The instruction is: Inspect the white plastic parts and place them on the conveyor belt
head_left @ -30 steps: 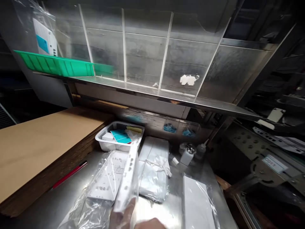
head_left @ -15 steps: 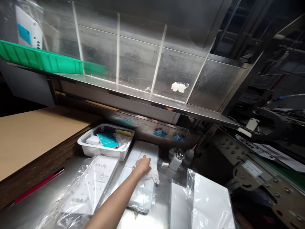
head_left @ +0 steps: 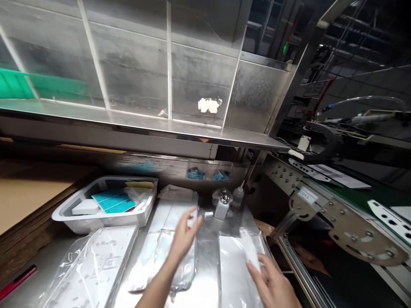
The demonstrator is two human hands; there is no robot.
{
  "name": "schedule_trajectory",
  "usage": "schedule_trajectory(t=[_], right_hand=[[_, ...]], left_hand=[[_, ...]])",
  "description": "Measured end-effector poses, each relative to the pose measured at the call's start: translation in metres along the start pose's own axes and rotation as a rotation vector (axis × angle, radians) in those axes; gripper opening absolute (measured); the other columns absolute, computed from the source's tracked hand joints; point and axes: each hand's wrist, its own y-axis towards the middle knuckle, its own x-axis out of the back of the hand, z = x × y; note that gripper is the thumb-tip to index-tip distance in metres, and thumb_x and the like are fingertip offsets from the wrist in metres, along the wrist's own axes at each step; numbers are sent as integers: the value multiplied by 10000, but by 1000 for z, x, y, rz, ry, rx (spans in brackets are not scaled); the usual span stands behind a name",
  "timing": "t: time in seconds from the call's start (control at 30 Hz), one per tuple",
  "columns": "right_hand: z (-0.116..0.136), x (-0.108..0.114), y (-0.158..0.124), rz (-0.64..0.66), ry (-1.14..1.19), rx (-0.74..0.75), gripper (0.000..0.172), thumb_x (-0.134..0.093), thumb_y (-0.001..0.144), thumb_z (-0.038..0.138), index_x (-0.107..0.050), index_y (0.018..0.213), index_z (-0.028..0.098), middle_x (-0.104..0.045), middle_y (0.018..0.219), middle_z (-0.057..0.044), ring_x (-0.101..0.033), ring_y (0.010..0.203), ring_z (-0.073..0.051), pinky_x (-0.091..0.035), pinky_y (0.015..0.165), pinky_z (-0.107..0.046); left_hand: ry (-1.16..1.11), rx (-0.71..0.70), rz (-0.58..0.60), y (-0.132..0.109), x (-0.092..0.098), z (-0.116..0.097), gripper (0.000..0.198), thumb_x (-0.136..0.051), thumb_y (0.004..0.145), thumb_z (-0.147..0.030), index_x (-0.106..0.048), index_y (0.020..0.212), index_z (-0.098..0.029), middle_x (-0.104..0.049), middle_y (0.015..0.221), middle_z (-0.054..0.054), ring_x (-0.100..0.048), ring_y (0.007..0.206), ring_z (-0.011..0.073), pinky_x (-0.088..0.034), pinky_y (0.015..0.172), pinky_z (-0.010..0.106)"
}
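Note:
My left hand [head_left: 184, 233] is raised with thumb and fingers apart, holding nothing, over the right edge of the clear-bagged silvery-white packets [head_left: 167, 218]. At the lower right, my right hand [head_left: 272, 280] pinches a narrow white piece [head_left: 251, 247] between thumb and fingers; motion blurs it, so its material is unclear. That piece is above a white stack in clear plastic [head_left: 233, 273]. Left of my left hand lies another clear bag with printed white sheets [head_left: 105, 256].
A grey-white bin [head_left: 105, 220] holds a teal card and other bits. A dispenser bottle [head_left: 222, 207], a squeeze bottle [head_left: 238, 196] and a small white block [head_left: 208, 214] stand behind. Cardboard [head_left: 38, 188] lies left, a metal shelf [head_left: 154, 128] spans above, and machinery [head_left: 353, 239] is right.
The view has swung right. My left hand has let go of the crumpled white item and lifted off the packets. My right hand has come into view with a white piece; the large bagged white panel no longer shows there.

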Motion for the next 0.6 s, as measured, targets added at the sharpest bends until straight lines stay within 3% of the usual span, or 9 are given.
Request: schedule_trajectory(t=[0.1, 0.2, 0.3, 0.37, 0.43, 0.5, 0.6], right_hand=[[-4, -49, 6, 7, -295, 109, 473, -351, 812, 473, -592, 1056, 147, -608, 511, -95, -567, 478, -284, -323, 460, -328], [-9, -75, 11, 65, -325, 91, 522, -336, 839, 434, -556, 1176, 103, -657, 608, -144, -618, 569, -318, -374, 500, -358], [-20, -50, 14, 53, -143, 3, 650, -425, 812, 548, -426, 1322, 145, -677, 748, -121, -636, 697, -299, -451, 628, -384], [-36, -22, 15, -20, 36, -86, 759, -529, 732, 614, -396, 1345, 185, -664, 957, -126, -623, 862, -300, -460, 763, -393], [-56, -6, 13, -57, 289, -217, 841, -625, 633, 641, -436, 1319, 192, -568, 1211, -131, -527, 1105, -315, -422, 898, -379], [-73, -8, 12, -20, 505, -329, 902, -628, 589, 684, -457, 1303, 160, -518, 1289, -133, -439, 1217, -311, -401, 952, -361], [-85, -34, 19, 43, 726, -362, 938, -637, 572, 693, -455, 1300, 130, -577, 1223, -146, -485, 1181, -304, -418, 951, -367]], left_hand=[[-189, 198, 210, -59, -51, 23, 585, -367, 834, -527, -429, 1275, -147, -471, 1333, 143, -482, 1177, 259, -463, 880, 349], [-371, 355, 344, -92, -75, 39, 644, -313, 842, -554, -341, 1347, -156, -322, 1444, 129, -384, 1274, 253, -465, 899, 355], [-542, 448, 403, -104, -83, 52, 737, -347, 818, -587, -234, 1398, -146, -165, 1504, 100, -235, 1351, 241, -373, 1015, 380], [-544, 446, 366, -109, -92, 61, 800, -366, 795, -610, -205, 1406, -121, -136, 1510, 96, -155, 1375, 237, -237, 1103, 396], [-510, 433, 293, -114, -108, 68, 831, -362, 785, -616, -208, 1401, -80, -146, 1506, 98, -99, 1385, 214, -91, 1141, 356], [-485, 438, 221, -117, -126, 74, 852, -383, 769, -623, -230, 1390, -59, -177, 1498, 101, -78, 1384, 197, -48, 1136, 286], [-475, 458, 157, -111, -146, 80, 870, -427, 746, -621, -220, 1394, -78, -165, 1504, 86, -61, 1380, 197, -81, 1123, 237]])
